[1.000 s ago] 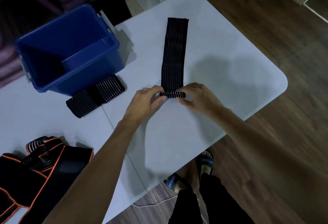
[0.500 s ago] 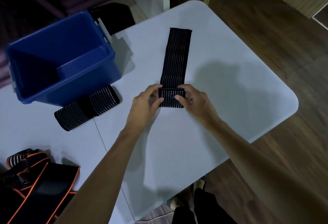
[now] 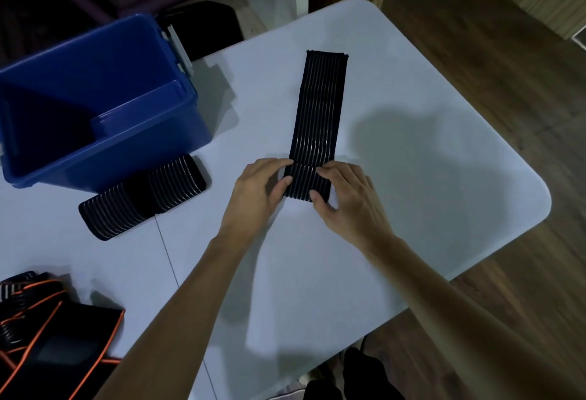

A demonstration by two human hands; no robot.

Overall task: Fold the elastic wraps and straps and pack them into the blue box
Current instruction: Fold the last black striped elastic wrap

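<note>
Long black ribbed elastic wrap (image 3: 318, 114) lies flat mid white table (image 3: 412, 152), near end folded over. Left hand (image 3: 258, 191) & right hand (image 3: 344, 198) pinch that fold's side edges w/ curled fingers and thumbs. Blue plastic box (image 3: 133, 158) sits well left of it.

Black ribbed wrap (image 3: 318, 120) lies flat, near end folded.

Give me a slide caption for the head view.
Both hands, left and right, fold the striped elastic wrap beside the blue box.
</note>
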